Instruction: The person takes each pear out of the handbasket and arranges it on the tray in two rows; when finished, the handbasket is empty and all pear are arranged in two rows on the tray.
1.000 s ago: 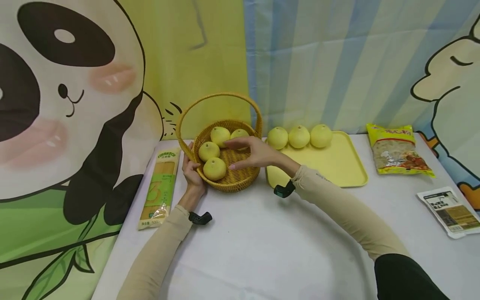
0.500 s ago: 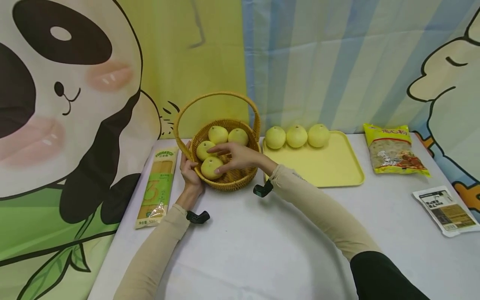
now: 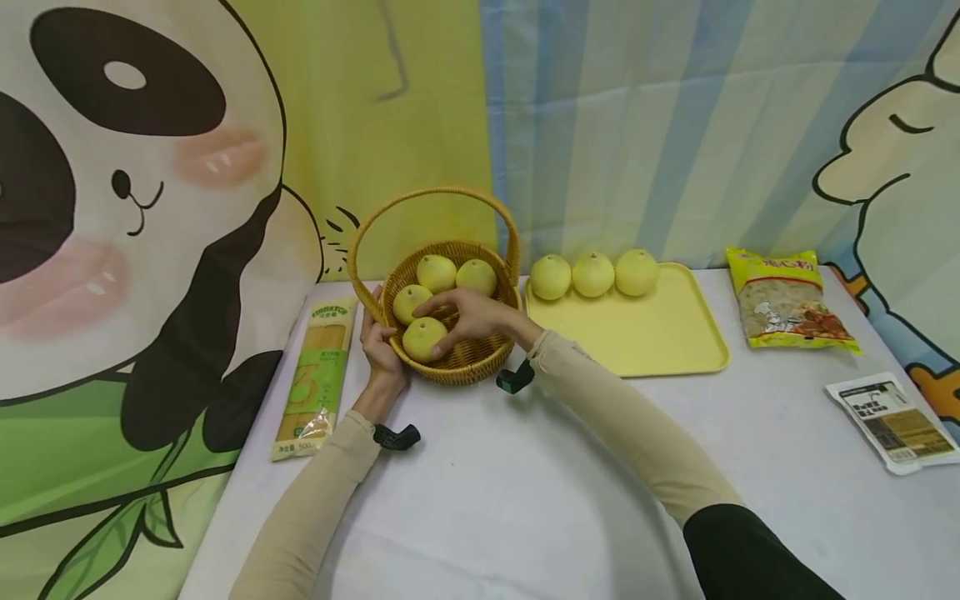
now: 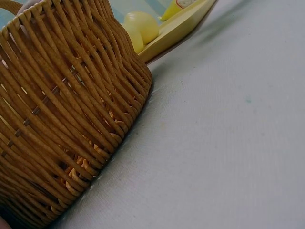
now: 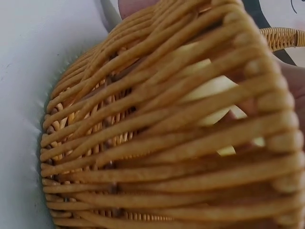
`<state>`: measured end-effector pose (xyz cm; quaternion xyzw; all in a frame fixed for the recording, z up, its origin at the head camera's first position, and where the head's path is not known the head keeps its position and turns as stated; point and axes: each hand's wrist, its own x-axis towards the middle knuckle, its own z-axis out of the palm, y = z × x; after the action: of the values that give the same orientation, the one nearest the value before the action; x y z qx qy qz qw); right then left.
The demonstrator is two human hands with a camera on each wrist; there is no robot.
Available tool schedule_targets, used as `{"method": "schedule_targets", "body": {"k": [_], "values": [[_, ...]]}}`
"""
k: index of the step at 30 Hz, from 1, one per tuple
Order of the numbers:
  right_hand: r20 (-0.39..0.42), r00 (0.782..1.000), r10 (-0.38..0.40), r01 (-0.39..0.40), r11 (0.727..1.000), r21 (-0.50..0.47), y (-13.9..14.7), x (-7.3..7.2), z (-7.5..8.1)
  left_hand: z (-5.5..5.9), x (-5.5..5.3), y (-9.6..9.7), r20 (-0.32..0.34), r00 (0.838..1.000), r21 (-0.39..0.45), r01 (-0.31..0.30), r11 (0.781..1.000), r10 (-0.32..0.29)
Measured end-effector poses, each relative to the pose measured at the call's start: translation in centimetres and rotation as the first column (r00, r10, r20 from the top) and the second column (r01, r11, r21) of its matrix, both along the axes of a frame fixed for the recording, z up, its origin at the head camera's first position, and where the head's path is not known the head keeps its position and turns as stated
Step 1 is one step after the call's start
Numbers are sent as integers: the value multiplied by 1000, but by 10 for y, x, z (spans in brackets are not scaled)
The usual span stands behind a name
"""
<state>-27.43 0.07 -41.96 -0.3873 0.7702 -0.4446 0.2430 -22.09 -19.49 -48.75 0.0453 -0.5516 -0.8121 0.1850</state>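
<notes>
A wicker basket [image 3: 480, 367] with a tall arched handle stands at the back of the table, holding several round, pale yellow pears. My left hand [image 3: 381, 350] grips its left side, thumb near the rim and the other fingers mostly hidden behind the wall. Inside, my right hand [image 3: 476, 318] has thumb and fingers around the front pear [image 3: 423, 339]. Other pears [image 3: 437, 273] lie behind it. In the left wrist view the basket wall [image 4: 71, 105] fills the left half. Woven canes [image 5: 167, 124] cover most of the right wrist view, with pale fruit showing through the gaps.
Right of the basket lies a yellow tray [image 3: 637, 333] with three pears [image 3: 592, 274] along its back left. A noodle packet [image 3: 315, 379] lies left of the basket. Farther right are a yellow food bag [image 3: 791, 300] and a white pouch [image 3: 892, 422]. A printed curtain [image 3: 600, 125] stands behind.
My right hand has moved left and down inside the basket, from above its middle to the front pear, and its fingers have closed around that pear. My left hand stays at the basket.
</notes>
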Motion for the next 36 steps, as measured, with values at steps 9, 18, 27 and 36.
{"method": "schedule_targets", "body": {"k": [9,18,27,36], "values": [[-31,1000,-5,8,995,101,0,5,-3,-6,3,3,5,1000,23,0,1000,0],[16,1000,-10,9,999,45,5,7,-6,-11,3,6,15,1000,20,2,1000,-2],[23,998,-65,65,997,-37,15,5,2,-8,1,2,-4,1000,-3,0,1000,0],[25,993,-116,118,970,-213,43,0,19,-3,-1,0,1,1000,-25,-14,1000,14]]}}
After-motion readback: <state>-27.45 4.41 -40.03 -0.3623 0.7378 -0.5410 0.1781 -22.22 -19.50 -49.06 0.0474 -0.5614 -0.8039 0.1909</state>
